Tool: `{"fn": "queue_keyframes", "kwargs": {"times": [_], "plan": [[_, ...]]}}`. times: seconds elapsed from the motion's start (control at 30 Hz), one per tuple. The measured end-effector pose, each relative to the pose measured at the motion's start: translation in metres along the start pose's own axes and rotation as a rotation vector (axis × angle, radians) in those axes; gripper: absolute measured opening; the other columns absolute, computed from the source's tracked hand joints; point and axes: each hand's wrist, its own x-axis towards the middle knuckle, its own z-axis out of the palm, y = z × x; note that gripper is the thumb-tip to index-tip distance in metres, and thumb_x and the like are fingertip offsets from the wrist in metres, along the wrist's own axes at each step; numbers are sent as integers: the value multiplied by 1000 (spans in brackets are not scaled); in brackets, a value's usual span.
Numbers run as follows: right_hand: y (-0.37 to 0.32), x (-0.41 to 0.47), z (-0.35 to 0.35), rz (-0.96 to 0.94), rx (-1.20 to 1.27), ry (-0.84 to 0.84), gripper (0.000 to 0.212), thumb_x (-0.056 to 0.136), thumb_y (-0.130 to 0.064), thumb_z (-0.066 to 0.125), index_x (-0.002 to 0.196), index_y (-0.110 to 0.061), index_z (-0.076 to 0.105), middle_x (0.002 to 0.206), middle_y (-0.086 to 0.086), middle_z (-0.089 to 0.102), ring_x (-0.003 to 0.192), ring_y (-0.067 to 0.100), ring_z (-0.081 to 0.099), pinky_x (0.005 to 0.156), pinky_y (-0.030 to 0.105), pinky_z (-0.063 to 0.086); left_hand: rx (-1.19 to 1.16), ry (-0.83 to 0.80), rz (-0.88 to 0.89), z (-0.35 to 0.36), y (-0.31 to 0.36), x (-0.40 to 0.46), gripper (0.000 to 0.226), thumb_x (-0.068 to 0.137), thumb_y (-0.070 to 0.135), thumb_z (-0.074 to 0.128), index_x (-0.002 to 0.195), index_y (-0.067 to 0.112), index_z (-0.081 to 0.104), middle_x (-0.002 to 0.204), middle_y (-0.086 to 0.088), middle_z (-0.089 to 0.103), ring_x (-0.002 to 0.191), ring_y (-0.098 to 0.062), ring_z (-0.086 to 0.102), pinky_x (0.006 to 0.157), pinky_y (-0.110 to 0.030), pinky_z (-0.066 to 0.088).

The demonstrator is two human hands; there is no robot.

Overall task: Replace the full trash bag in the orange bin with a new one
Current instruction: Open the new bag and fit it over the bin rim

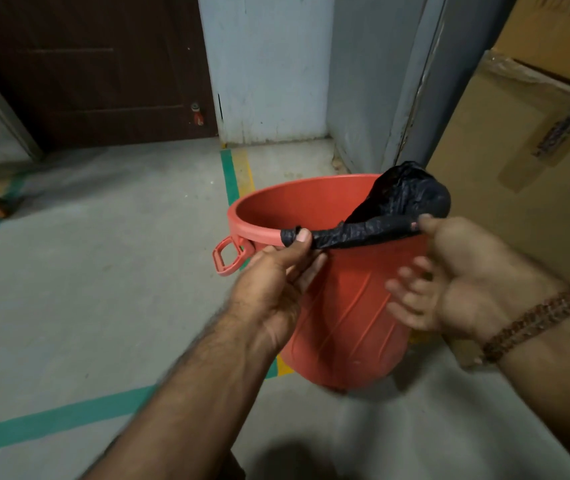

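My left hand [276, 271] pinches one end of the black bag [373, 226]. The rolled bag stretches sideways across the orange bin [345, 306], just above its near rim. My right hand [456, 282] pinches the other end.

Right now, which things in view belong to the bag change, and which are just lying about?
Belongs to the job:
orange bin
black trash bag, still bunched
left hand, pinching one end of it
right hand, pinching the other end

Just lying about:
cardboard boxes
dark door
green floor tape
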Motion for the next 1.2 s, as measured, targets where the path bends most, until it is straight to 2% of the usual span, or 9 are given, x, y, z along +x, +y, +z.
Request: {"fn": "queue_keyframes", "kwargs": {"times": [0.1, 0.23, 0.4, 0.5, 0.6, 0.67, 0.83, 1.0, 1.2], "plan": [[20, -8, 24, -44, 51, -150, 35, 95, -48, 65, 96, -14, 60, 92, 4, 63, 90, 24, 67, 82, 43, 58, 18, -11, -33, 5, -10, -1, 41, 91, 1, 71, 131, -7, 62, 105, -15, 74, 77, -16, 72, 76, -27, 64], [30, 0, 34, -162, 107, -106, 18, 95, -31, 71, 103, -16, 66, 82, -2, 63, 73, 15, 66, 64, 32, 59, 64, -29, -33, 7, -22, 1, 52, 91, 6, 74, 138, -7, 58, 132, -25, 68, 100, -26, 74, 72, -25, 63], [34, 10, 34, -223, 33, 10, 25, 84, -31, 82, 104, -20, 72, 84, -5, 63, 58, 6, 50, 44, 18, 49, 62, 51, -29, 6, -10, -4, 44, 95, 17, 72, 130, -8, 63, 101, -14, 79, 74, -16, 74, 62, -23, 61], [38, 8, 40, -265, 38, 39, 21, 82, -29, 84, 96, -20, 71, 77, -7, 61, 49, 4, 46, 41, 17, 44, 199, 305, 253, 5, -6, -10, 51, 90, 37, 79, 122, 10, 51, 87, -1, 64, 70, -10, 64, 57, -26, 57], [44, 5, 44, -279, 45, -1, 16, 84, -23, 82, 91, -16, 69, 80, -2, 61, 52, 7, 49, 42, 19, 48, 794, 548, 821, -4, 10, -12, 74, 79, 65, 78, 130, 23, 44, 122, -2, 52, 107, -16, 58, 96, -42, 54], [52, 2, 46, -287, 44, -64, 12, 86, -16, 80, 91, -12, 69, 84, 2, 68, 58, 10, 56, 47, 23, 55, 1380, 544, 942, -9, 25, -10, 70, 81, 83, 55, 127, 30, 60, 123, -1, 52, 119, -24, 50, 101, -46, 45], [66, -1, 53, -311, 108, -109, 10, 91, 1, 70, 100, -2, 67, 103, 17, 74, 86, 27, 75, 59, 29, 63, 2198, 502, 299, -9, 29, -12, 92, 90, 83, 19, 129, 17, 70, 134, -16, 56, 128, -38, 43, 105, -49, 32], [71, -2, 54, -337, 71, -157, 7, 95, 4, 64, 92, -2, 64, 103, 21, 73, 84, 32, 76, 58, 33, 63, 1861, 300, 10, -22, 53, -4, 63, 74, 58, 63, 103, 2, 71, 108, -22, 74, 103, -36, 70, 75, -32, 51], [59, 1, 54, -351, 137, -205, 11, 98, 5, 58, 106, -2, 62, 98, 16, 72, 80, 29, 75, 64, 37, 65, 1282, 366, 373, -29, 46, 0, 17, 86, 30, 74, 87, 14, 69, 77, -5, 72, 80, -29, 74, 76, -37, 61]]}}
